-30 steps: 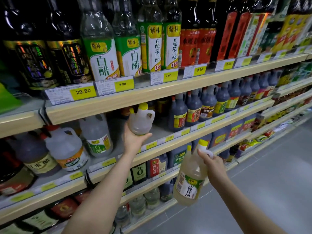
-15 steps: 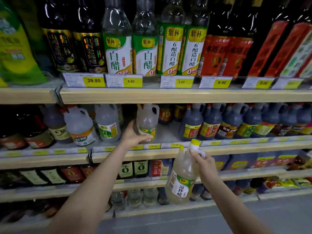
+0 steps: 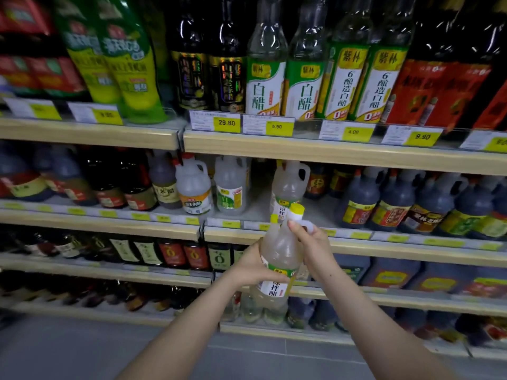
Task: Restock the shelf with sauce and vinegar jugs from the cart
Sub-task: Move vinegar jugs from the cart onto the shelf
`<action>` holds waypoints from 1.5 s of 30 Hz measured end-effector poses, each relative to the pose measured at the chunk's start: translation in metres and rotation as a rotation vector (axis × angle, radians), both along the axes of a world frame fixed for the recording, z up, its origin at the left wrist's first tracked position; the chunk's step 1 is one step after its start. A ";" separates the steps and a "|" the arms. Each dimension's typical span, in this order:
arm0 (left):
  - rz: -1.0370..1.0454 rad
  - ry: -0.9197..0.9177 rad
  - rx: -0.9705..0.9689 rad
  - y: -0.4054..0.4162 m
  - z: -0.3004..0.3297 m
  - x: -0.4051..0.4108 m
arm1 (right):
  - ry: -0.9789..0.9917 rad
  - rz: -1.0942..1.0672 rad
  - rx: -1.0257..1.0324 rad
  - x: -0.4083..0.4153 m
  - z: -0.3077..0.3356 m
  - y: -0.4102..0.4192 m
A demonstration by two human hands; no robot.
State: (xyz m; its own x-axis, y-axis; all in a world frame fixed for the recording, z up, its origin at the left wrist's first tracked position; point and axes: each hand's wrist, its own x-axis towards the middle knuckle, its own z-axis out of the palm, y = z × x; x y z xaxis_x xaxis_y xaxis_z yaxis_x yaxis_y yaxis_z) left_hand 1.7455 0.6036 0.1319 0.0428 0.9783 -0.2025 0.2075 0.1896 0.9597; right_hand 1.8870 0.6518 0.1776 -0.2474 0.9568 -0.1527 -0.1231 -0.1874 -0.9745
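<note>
In front of the vinegar shelf [image 3: 340, 163], I hold a pale vinegar jug [image 3: 277, 266] upright in both hands: my left hand [image 3: 253, 266] wraps its labelled body, my right hand [image 3: 311, 246] grips the handle below the yellow cap. Judging by the gap beside the matching jug [image 3: 288, 187], lifting it in comes next. The cart is out of view; left-side labels are blurred.

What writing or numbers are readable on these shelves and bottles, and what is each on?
"29.80": price tag, top shelf.
"5.90": price tag.
"4.00": price tag.
"9.90": price tag.
"白醋": clear bottle.
"6 酿造白醋": bottle.
"凉拌醋": held jug.
Lower shelf tags: too blurred.
</note>
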 end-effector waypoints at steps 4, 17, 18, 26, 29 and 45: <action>0.114 0.001 0.037 -0.026 0.005 -0.034 | -0.016 0.050 0.016 -0.037 0.005 -0.017; 0.380 0.083 0.020 -0.043 -0.010 -0.128 | -0.455 -0.303 0.181 -0.038 -0.024 0.047; 0.399 0.086 0.030 -0.040 -0.013 -0.131 | -0.460 -0.294 0.230 -0.044 -0.028 0.057; 0.525 0.019 0.101 -0.015 -0.030 -0.149 | -0.553 -0.310 0.371 -0.089 -0.057 0.135; 0.524 0.009 0.124 -0.011 -0.039 -0.154 | -0.598 -0.316 0.369 -0.109 -0.061 0.161; 0.510 0.000 0.131 -0.010 -0.028 -0.137 | -0.517 0.252 0.453 -0.084 -0.057 0.069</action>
State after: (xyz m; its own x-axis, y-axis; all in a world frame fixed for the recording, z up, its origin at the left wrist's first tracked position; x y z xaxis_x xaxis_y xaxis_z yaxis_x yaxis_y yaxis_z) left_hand 1.6085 0.5934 0.1042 -0.4453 0.8920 -0.0775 0.1197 0.1451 0.9821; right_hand 1.8032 0.7212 0.1209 -0.4714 0.8775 0.0877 0.3674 0.2858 -0.8851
